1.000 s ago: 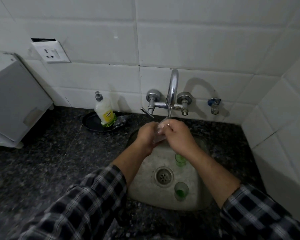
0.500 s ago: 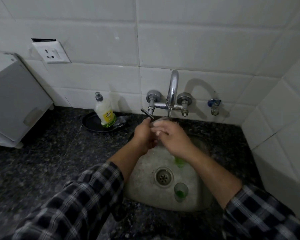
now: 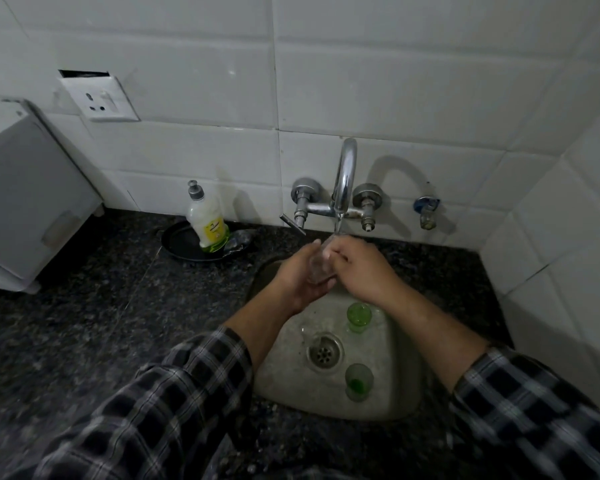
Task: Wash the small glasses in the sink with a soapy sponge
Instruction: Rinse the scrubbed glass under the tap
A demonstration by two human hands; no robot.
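Observation:
Under the chrome tap [image 3: 345,178], my left hand [image 3: 298,275] grips a small clear glass [image 3: 321,265] over the steel sink [image 3: 284,379]. My right hand [image 3: 357,268] is curled against the glass from the right, its fingers at the rim. A thin stream of water runs from the spout onto the glass. Two more small glasses with green bases stand upright in the sink: one [image 3: 359,315] just below my right wrist, the other [image 3: 358,381] beside the drain [image 3: 324,351] near the front. No sponge is visible.
A dish-soap bottle [image 3: 207,223] stands on a black plate [image 3: 181,244] left of the tap, on the dark granite counter [image 3: 101,323]. A white box [image 3: 25,195] sits at the far left. A wall socket [image 3: 99,98] and a small blue-handled valve [image 3: 426,209] are on the tiled wall.
Both hands with the glass have risen a little toward the spout and turned it. The two green-based glasses in the sink have not moved.

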